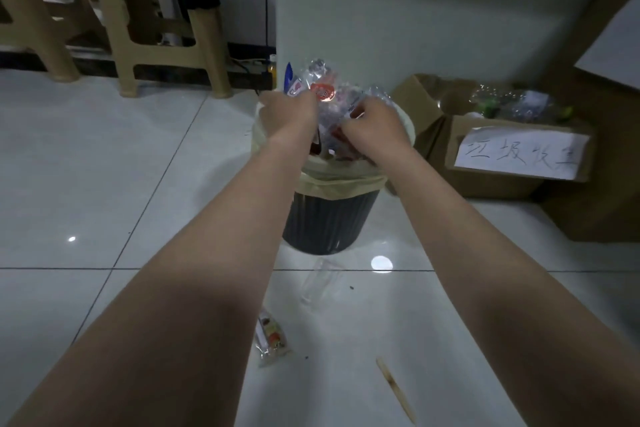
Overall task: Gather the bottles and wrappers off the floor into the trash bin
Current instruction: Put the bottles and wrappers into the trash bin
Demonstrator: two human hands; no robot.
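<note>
Both arms reach forward over the trash bin (329,222), a dark ribbed tub lined with a beige bag that stands on the white tiled floor (104,166). The left hand (291,114) has its fingers curled round a bundle of wrappers (325,94) of crinkled clear plastic with red and blue print, held just above the bin's mouth. The right hand (375,125) pinches the same bundle from the other side, so the two hands sit close together on it. More trash shows inside the bin below them.

Nearer the camera, three things lie on the floor: a clear plastic container (320,284) on its side near the bin's base, a loose wrapper (272,340), and a wooden stick (394,388). Right of the bin sits a cardboard box (495,180) with a handwritten paper label; clear bottles (512,104) fill it. Beige plastic stools (156,28) stand at upper left.
</note>
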